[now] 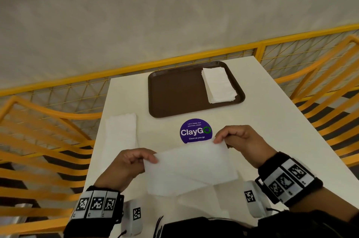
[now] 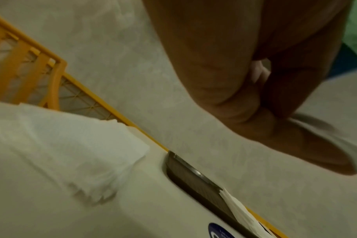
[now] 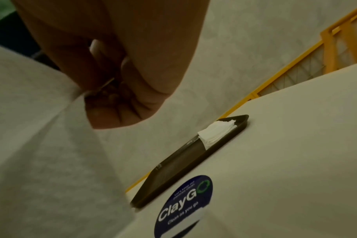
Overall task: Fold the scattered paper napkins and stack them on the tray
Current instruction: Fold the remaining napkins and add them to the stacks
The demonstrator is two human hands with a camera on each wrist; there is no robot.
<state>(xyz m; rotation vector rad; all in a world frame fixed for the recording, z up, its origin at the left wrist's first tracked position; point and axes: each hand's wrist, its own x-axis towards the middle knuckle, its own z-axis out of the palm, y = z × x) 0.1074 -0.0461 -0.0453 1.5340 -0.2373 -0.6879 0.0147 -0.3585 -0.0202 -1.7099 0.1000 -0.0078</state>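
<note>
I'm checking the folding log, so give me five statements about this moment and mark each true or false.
1. Both hands hold one napkin above the table. True.
2. The tray is bare. False: a stack of folded napkins lies at its right end.
3. The right hand pinches the napkin's upper corner. True.
4. More napkins lie on the table left of the tray. True.
5. The round sticker sits inside the tray. False: it is on the table, nearer the person.
</note>
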